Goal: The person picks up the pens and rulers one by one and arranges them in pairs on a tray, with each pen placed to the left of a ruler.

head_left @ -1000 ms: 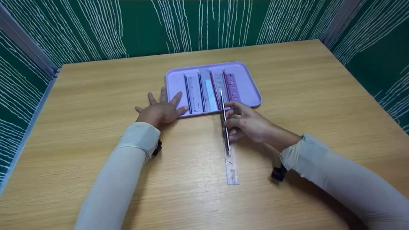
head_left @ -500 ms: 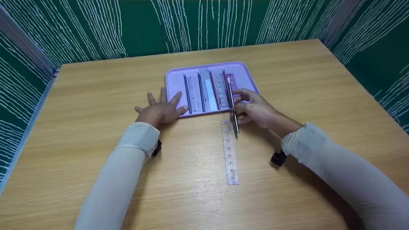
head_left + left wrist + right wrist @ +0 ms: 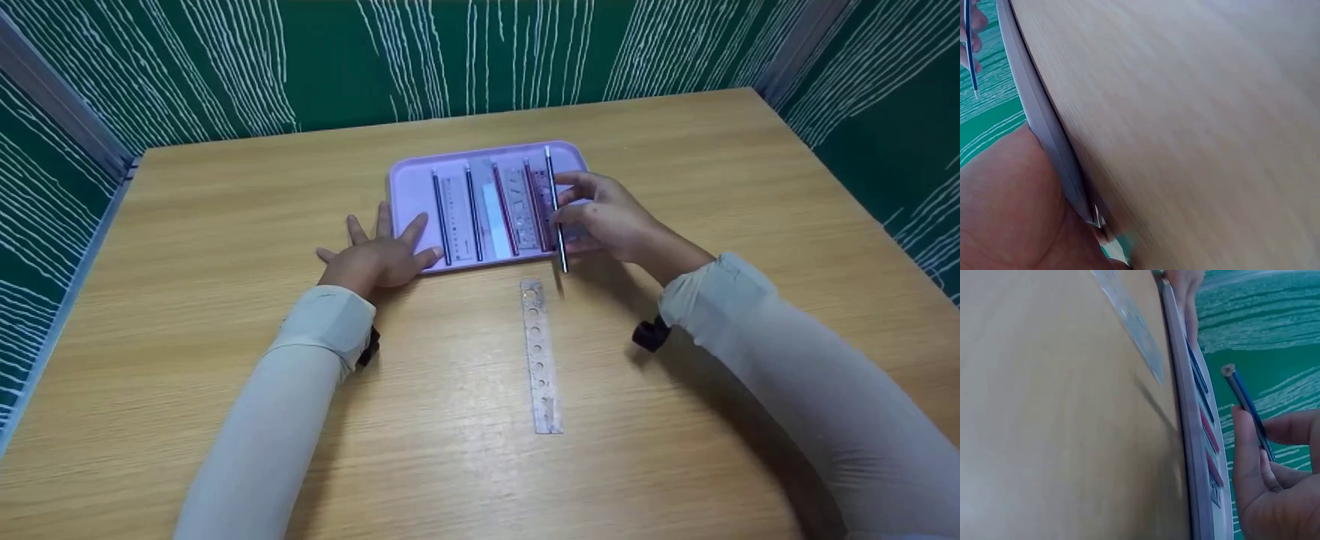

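Note:
My right hand (image 3: 604, 214) pinches a dark pencil (image 3: 1244, 395) between thumb and fingers, holding it above the right part of the purple tray (image 3: 409, 187). The pencil's lower end reaches past the tray's near rim. My left hand (image 3: 381, 259) lies with spread fingers at the tray's near left corner, thumb and forefinger over the rim. Inside the tray, two dark pencils (image 3: 440, 214) and two red pencils (image 3: 505, 214) alternate with several rulers, among them a clear ruler (image 3: 457, 225) and a pink ruler (image 3: 543, 182), which my right hand partly hides.
A clear ruler with round holes (image 3: 538, 356) lies on the wooden table (image 3: 420, 420) in front of the tray. Green walls with white streaks (image 3: 337, 60) stand behind the table and at both sides.
My right hand has carried the dark pencil away from me and rightward, from over the loose ruler to over the tray's right part. The left hand has stayed in place.

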`<state>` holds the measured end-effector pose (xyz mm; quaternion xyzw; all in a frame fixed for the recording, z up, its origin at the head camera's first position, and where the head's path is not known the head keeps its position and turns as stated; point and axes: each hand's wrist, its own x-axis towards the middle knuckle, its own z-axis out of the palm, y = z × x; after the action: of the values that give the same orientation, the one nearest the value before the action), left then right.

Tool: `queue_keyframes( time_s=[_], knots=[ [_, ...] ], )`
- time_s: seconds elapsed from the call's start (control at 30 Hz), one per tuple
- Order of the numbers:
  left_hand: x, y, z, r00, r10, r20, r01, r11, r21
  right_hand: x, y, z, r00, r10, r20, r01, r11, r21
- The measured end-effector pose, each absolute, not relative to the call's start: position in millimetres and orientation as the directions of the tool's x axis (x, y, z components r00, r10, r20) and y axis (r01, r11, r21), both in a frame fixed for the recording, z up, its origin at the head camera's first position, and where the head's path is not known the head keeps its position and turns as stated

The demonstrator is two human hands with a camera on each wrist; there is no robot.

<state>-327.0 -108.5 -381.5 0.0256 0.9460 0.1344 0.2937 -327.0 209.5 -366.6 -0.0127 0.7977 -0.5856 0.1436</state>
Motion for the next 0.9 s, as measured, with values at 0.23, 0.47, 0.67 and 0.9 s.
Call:
queue_keyframes(
  time_s=[0.23,0.47,0.67,0.9],
  knots=[
    [-326.3,-110.0,-381.7,-0.826,0.125,-0.549,-0.033,0.963,0.269,-344.0,211.9,-362.7,-0.961,-0.157,-0.229,0.156,0.375,-0.914],
    [-325.7,-110.1,-382.7,-0.831,0.123,-0.542,-0.042,0.959,0.282,-357.2,213.5,-366.5,-0.968,-0.135,-0.214,0.143,0.404,-0.903],
    [-326.8,-109.6,-382.8,-0.833,0.123,-0.539,-0.032,0.963,0.269,-365.4,215.9,-369.6,-0.969,-0.119,-0.219,0.145,0.442,-0.885],
    [-328.7,-109.1,-381.7,-0.828,0.121,-0.547,-0.033,0.964,0.263,-373.2,217.4,-369.3,-0.967,-0.069,-0.244,0.178,0.501,-0.847]
  ],
)
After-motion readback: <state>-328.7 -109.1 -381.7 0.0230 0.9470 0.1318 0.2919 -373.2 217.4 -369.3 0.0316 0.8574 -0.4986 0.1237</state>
